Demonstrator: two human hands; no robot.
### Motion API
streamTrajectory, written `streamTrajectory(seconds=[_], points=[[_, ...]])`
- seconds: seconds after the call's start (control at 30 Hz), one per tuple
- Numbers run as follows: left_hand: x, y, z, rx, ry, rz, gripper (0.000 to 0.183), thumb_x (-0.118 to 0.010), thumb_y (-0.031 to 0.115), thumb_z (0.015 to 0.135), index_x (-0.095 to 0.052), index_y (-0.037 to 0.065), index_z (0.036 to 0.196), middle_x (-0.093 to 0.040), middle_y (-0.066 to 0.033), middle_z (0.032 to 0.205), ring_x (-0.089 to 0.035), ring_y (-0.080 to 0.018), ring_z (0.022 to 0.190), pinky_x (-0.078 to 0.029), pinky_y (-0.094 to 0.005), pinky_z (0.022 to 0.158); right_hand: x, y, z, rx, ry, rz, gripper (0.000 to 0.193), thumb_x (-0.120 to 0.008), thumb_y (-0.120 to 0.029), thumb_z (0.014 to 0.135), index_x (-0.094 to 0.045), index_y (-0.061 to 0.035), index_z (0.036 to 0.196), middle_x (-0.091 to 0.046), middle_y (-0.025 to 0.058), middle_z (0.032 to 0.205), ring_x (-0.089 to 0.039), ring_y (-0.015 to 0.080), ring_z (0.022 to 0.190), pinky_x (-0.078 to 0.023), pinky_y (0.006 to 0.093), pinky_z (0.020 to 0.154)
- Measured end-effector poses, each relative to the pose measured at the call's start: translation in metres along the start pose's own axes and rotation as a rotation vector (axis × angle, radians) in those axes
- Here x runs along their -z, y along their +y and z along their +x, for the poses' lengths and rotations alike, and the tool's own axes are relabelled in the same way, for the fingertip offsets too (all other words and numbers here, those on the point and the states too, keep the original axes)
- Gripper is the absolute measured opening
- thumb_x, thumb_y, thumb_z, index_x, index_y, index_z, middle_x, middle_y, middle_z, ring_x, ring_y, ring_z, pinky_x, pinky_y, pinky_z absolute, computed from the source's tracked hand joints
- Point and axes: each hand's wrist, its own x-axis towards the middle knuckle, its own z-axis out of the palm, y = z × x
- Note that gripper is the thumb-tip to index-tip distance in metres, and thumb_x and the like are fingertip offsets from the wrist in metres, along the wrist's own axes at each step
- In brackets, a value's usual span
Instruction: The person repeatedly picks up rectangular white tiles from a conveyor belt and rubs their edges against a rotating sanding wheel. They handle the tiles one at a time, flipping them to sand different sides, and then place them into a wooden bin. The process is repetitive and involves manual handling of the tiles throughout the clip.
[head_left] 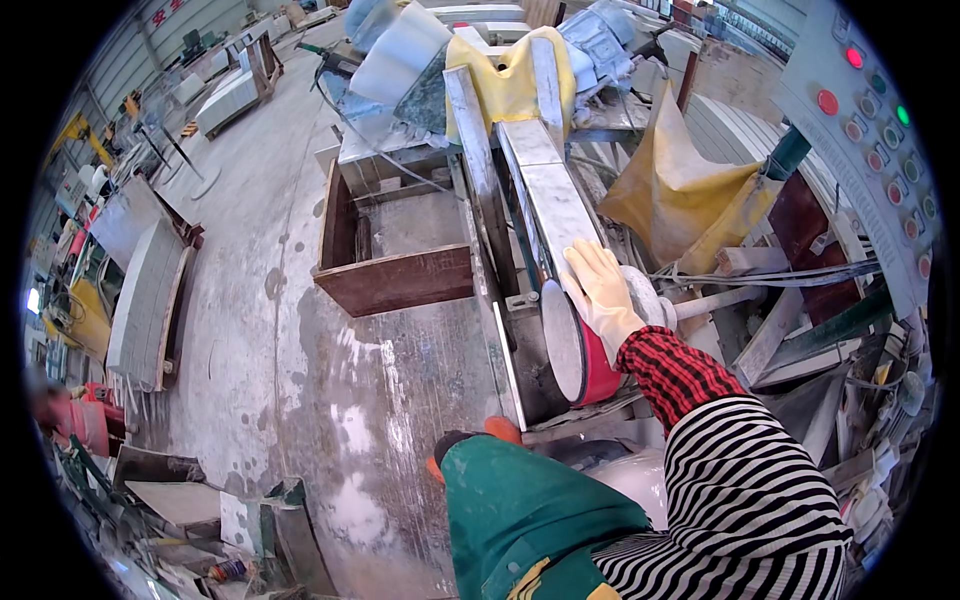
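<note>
My right hand (600,295), in a cream glove, lies on the near end of a long, narrow belt machine (550,185). Its fingers are stretched out and point away from me, with no object visible in them. Just below the hand, a red band (600,378) wraps the machine's rounded end. A grey, oval side plate (567,345) faces left. To the right of the hand sits a pale, rounded housing (645,295) with a light bar. A red-and-black checked cuff covers my wrist, above a black-and-white striped sleeve. My left hand does not show.
Left of the machine stands a brown open box (395,285). A yellow sheet (680,185) hangs at right, near a grey control panel (870,130) with coloured buttons. Stacked slabs (145,310) stand farther left. Scrap boards (215,510) lie lower left. My orange shoe (502,430) is beside the machine.
</note>
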Motion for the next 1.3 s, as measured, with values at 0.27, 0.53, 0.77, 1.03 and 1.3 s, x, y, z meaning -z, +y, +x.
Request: streamTrajectory(seconds=[0.27,0.53,0.77,1.03,1.3], points=[[0.012,0.012,0.005,-0.015,0.017,0.013,0.028,-0.065,0.031,0.097,-0.078,0.023,0.120,-0.066,-0.0099,0.126,-0.054,-0.0371,0.119,-0.031,-0.0632,0.113,0.002,-0.003,-0.006,0.008,0.018,-0.008,0.036,-0.069,-0.020,0.092,-0.062,-0.0022,0.122,-0.061,0.0175,0.120,-0.056,0.0385,0.113,-0.044,0.0478,0.098],[0.005,0.006,0.000,-0.013,0.014,0.011,0.027,-0.065,0.031,0.097,-0.078,0.022,0.119,-0.066,-0.0102,0.125,-0.055,-0.0368,0.116,-0.033,-0.0612,0.113,0.010,-0.012,-0.012,0.018,0.042,-0.022,0.034,-0.070,-0.018,0.091,-0.062,-0.0014,0.120,-0.061,0.0174,0.117,-0.057,0.0385,0.110,-0.045,0.0466,0.096],[0.012,0.014,0.000,-0.003,0.040,0.021,0.024,-0.066,0.029,0.096,-0.079,0.021,0.114,-0.067,-0.0099,0.123,-0.054,-0.0357,0.116,-0.037,-0.0586,0.110,0.017,-0.018,-0.016,0.018,0.063,-0.029,0.028,-0.068,-0.018,0.090,-0.063,-0.0022,0.112,-0.061,0.0169,0.115,-0.057,0.0375,0.108,-0.045,0.0467,0.094],[0.011,0.013,0.000,-0.001,0.041,0.028,0.025,-0.063,0.033,0.098,-0.080,0.020,0.109,-0.068,-0.0074,0.120,-0.049,-0.0353,0.126,-0.028,-0.0595,0.115,0.016,-0.017,-0.031,-0.005,0.053,-0.058,0.032,-0.068,-0.021,0.091,-0.063,-0.0020,0.117,-0.062,0.0186,0.125,-0.056,0.0390,0.117,-0.044,0.0489,0.103],[0.014,0.016,-0.001,0.025,-0.026,0.102,0.026,-0.061,0.035,0.098,-0.080,0.021,0.109,-0.067,-0.0059,0.126,-0.047,-0.0350,0.131,-0.023,-0.0595,0.119,0.022,-0.023,-0.039,-0.031,0.024,-0.053,0.034,-0.068,-0.019,0.091,-0.062,-0.0014,0.119,-0.061,0.0201,0.128,-0.055,0.0403,0.120,-0.043,0.0505,0.105]])
